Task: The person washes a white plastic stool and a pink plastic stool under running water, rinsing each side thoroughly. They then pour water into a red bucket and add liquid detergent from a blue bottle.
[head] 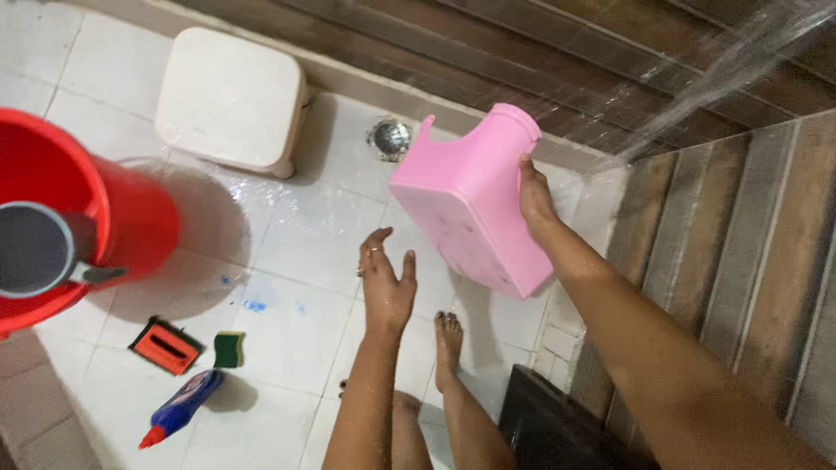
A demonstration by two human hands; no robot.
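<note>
My right hand (535, 196) grips the edge of a pink plastic stool or tub (475, 200), holding it tilted in the air over the wet white tile floor (296, 244). My left hand (386, 278) is out in front, palm down, fingers apart, holding nothing, just left of the pink item. My bare foot (448, 339) stands on the tiles below. A spray of water (740, 61) streaks across the upper right, near the brown tiled wall.
A red bucket (131, 218) with a grey mug (35, 248) on its rim stands at left. A white stool (231, 100) sits at the back. A floor drain (389, 137), an orange scrub brush (167, 345), a sponge (229, 348) and a blue bottle (181, 407) lie on the floor.
</note>
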